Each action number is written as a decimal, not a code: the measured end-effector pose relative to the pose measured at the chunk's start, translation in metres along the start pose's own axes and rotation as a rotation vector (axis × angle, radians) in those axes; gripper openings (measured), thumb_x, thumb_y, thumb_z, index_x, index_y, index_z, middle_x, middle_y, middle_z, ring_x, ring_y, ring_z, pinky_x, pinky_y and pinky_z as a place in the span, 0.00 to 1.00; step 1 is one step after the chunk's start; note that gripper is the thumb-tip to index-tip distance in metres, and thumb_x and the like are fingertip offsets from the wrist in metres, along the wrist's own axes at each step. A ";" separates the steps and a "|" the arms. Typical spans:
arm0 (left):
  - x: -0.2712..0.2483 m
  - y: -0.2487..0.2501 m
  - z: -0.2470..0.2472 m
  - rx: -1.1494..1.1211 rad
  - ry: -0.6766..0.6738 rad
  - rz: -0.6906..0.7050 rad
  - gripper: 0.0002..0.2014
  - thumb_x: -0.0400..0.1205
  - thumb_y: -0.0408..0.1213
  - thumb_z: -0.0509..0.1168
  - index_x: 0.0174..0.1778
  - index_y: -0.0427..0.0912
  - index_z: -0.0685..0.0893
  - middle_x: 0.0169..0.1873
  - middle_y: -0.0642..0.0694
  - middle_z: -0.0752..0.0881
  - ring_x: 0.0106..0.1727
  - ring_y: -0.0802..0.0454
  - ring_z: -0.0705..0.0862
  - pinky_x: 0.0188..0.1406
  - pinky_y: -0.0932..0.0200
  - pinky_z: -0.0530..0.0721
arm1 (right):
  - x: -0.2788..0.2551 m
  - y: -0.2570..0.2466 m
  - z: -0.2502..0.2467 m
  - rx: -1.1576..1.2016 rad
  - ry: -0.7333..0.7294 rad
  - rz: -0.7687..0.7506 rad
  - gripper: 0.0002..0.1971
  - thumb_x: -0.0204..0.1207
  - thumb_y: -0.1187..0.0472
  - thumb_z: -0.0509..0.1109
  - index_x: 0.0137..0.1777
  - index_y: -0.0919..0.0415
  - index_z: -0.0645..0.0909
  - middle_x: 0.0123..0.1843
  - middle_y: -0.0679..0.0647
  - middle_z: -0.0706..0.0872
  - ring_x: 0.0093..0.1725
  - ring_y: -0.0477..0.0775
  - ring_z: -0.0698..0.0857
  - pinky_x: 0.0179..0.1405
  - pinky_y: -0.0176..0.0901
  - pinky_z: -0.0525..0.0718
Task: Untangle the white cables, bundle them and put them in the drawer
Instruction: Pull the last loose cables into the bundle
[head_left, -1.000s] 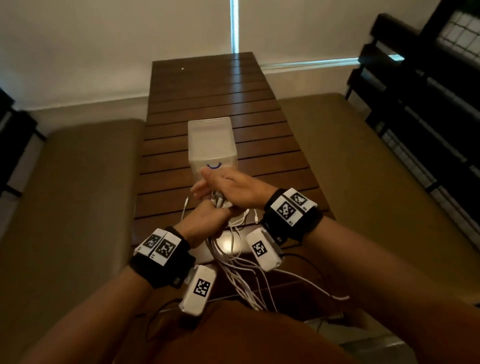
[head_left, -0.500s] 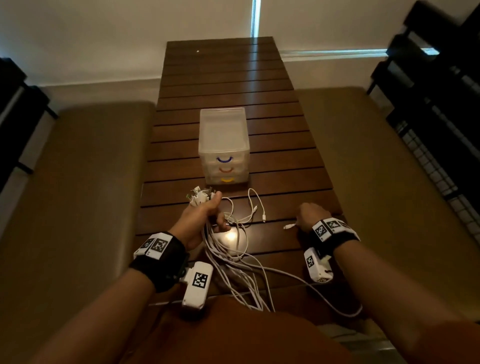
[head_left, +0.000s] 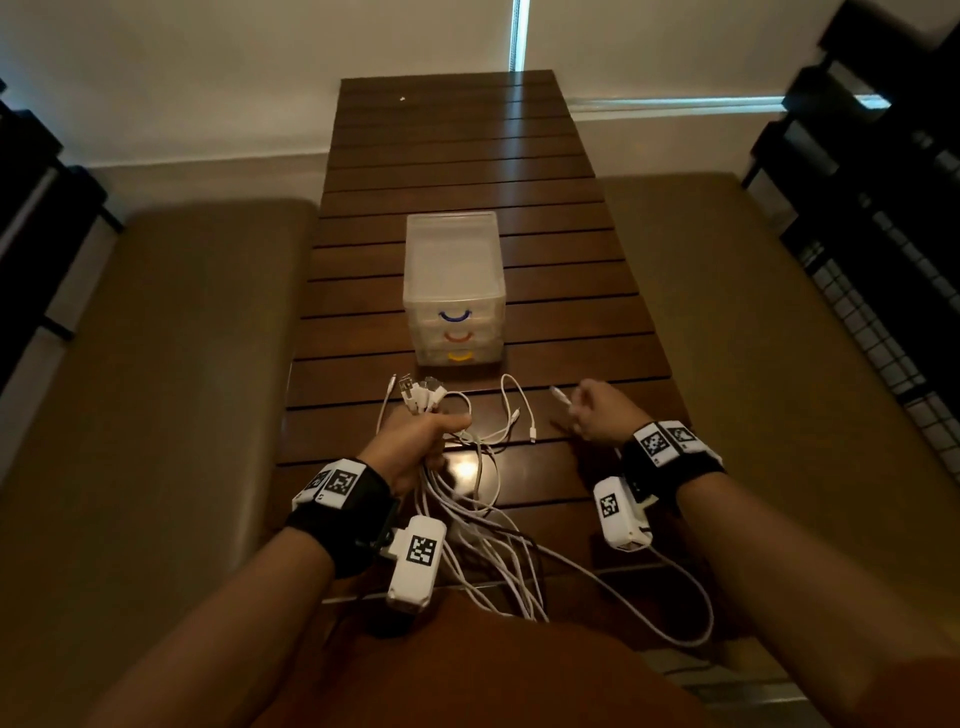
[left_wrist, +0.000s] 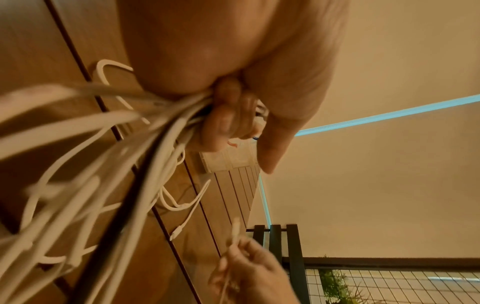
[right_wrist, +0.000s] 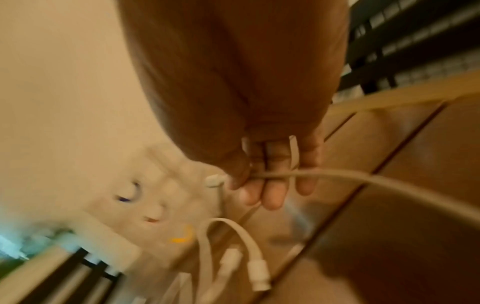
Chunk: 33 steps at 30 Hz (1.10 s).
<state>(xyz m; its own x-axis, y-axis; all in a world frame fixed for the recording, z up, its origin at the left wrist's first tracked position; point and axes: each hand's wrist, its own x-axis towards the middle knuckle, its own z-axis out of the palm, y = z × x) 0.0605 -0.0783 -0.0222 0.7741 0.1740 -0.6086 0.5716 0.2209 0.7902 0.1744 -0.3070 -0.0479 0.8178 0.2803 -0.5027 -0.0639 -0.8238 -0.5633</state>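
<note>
My left hand grips a bunch of white cables near their plug ends, which fan out past the fist toward the drawer unit. In the left wrist view the curled fingers clamp the bunch and the loose strands trail back over the table. My right hand pinches a single white cable end to the right; that cable runs back in a long loop off the near table edge. Two loose cable ends lie between the hands.
A small translucent drawer unit with blue, red and yellow handles stands closed mid-table on the dark slatted table. Padded benches flank both sides. Black chairs stand at the far right.
My right hand left the left hand, swung right, picked up a single cable end and lifted it forward. The left hand kept its hold on the bunch.
</note>
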 end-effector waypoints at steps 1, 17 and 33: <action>0.001 -0.002 -0.001 -0.028 -0.013 0.003 0.16 0.76 0.27 0.72 0.34 0.48 0.72 0.29 0.48 0.71 0.21 0.59 0.66 0.18 0.66 0.65 | -0.005 -0.013 0.000 0.103 0.006 -0.056 0.03 0.83 0.64 0.63 0.49 0.57 0.77 0.42 0.57 0.83 0.37 0.52 0.83 0.36 0.44 0.83; -0.013 0.004 0.009 -0.192 -0.147 0.166 0.12 0.74 0.51 0.72 0.40 0.46 0.90 0.31 0.49 0.83 0.27 0.58 0.73 0.17 0.67 0.64 | -0.062 -0.106 0.030 0.650 -0.160 -0.294 0.13 0.77 0.70 0.71 0.49 0.60 0.68 0.33 0.55 0.84 0.34 0.57 0.86 0.29 0.41 0.84; -0.021 0.046 0.006 -0.455 -0.253 0.191 0.26 0.86 0.53 0.53 0.22 0.47 0.74 0.21 0.50 0.73 0.26 0.53 0.76 0.44 0.50 0.83 | -0.044 -0.036 0.010 0.229 0.000 -0.138 0.17 0.84 0.50 0.64 0.35 0.55 0.82 0.27 0.48 0.76 0.28 0.47 0.73 0.32 0.42 0.70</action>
<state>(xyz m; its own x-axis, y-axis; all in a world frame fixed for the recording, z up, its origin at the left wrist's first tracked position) 0.0721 -0.0772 0.0278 0.9256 0.0280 -0.3775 0.2834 0.6100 0.7400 0.1356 -0.2852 -0.0122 0.8279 0.3818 -0.4109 -0.0795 -0.6453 -0.7598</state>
